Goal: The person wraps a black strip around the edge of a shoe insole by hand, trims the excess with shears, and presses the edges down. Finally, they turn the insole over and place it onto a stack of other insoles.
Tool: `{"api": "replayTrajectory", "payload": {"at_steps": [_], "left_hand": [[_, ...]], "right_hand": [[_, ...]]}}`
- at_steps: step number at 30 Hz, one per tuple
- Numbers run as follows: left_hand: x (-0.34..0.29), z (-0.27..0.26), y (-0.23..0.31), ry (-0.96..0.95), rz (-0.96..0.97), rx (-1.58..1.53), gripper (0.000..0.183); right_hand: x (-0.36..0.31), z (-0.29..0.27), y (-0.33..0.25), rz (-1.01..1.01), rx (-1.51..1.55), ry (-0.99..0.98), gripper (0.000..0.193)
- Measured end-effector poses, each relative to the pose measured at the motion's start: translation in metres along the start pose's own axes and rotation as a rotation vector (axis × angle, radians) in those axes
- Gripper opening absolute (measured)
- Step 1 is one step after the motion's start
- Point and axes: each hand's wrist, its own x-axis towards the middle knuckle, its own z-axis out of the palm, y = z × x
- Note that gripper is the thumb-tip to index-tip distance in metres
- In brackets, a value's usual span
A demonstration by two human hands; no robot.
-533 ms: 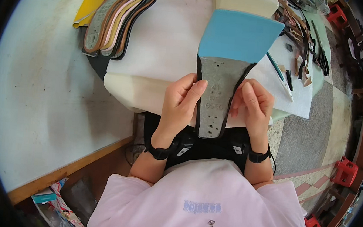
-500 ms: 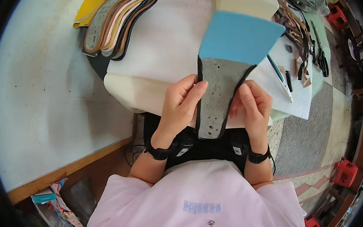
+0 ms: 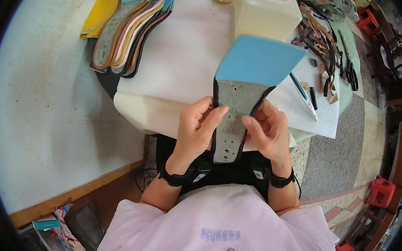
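Observation:
An insole (image 3: 233, 109) is held up over the near table edge, its front part light blue and its back part grey with small holes and a black wrapped edge. My left hand (image 3: 199, 123) pinches its left edge between thumb and fingers. On the other side my right hand (image 3: 269, 133) grips the black edge, the thumb lying on the grey face and the fingers partly hidden behind. Left of them, a fanned stack of similar insoles (image 3: 127, 39) with brown, pink, yellow and black edges lies at the table's far left.
A cream plastic container (image 3: 266, 17) stands behind the insole. To the right lie a teal and white pen (image 3: 304, 90), a black marker cap (image 3: 313, 97), leather strips (image 3: 318, 45) and scissors (image 3: 349, 66). A yellow piece (image 3: 101, 9) sits by the stack. Red stools (image 3: 381, 191) stand on the floor.
My hands and the insole have come slightly down and left in the picture. My right thumb has moved from the insole's edge onto its grey face.

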Motion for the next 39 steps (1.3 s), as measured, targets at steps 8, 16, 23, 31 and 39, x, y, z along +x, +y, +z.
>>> {"api": "replayTrajectory", "payload": {"at_steps": [8, 16, 23, 31, 39], "left_hand": [[0.0, -0.002, -0.001, 0.02, 0.053, -0.064, 0.016], [-0.001, 0.001, 0.0, 0.017, 0.052, -0.084, 0.018], [-0.004, -0.002, -0.007, -0.02, 0.007, -0.141, 0.026], [-0.006, 0.004, 0.004, -0.067, 0.04, -0.106, 0.03], [-0.008, 0.004, 0.004, -0.066, 0.059, -0.125, 0.03]], "right_hand": [[-0.004, 0.002, -0.004, -0.064, 0.161, -0.103, 0.023], [-0.004, -0.003, 0.003, -0.04, 0.066, -0.068, 0.009], [-0.003, -0.005, 0.009, -0.061, -0.038, -0.023, 0.013], [-0.001, -0.004, 0.003, -0.057, -0.022, -0.02, 0.013], [-0.002, -0.001, 0.006, -0.095, 0.146, 0.058, 0.017]]}}
